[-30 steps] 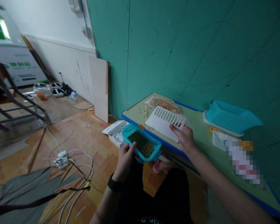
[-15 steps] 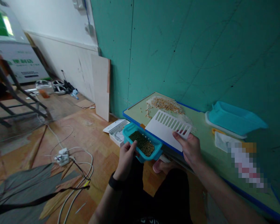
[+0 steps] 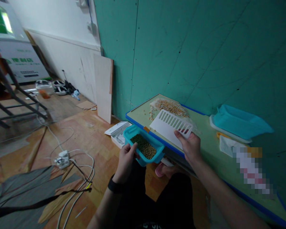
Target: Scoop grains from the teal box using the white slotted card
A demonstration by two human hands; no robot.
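My left hand (image 3: 127,159) grips the near rim of a turquoise plastic basin (image 3: 159,147) beside the table's edge. Dark green beans (image 3: 138,140) fill one side of it, and yellowish beans (image 3: 149,150) the other. My right hand (image 3: 190,146) is closed on the slotted end of a flat white plastic board (image 3: 168,130), tilted over the table edge with its plain end toward the basin. Behind the board, a heap of yellow beans (image 3: 170,106) lies on a clear plastic bag on the pale green table (image 3: 205,127).
On the table's right side sit another turquoise basin (image 3: 240,122), a white cloth-like item (image 3: 226,144) and a blurred-out package. A green wall (image 3: 176,47) stands behind. On the floor are an open white box (image 3: 118,130), a power strip (image 3: 62,159) and loose cables.
The white board and my right hand have shifted slightly left and up. The basin and my left hand have moved a little left.
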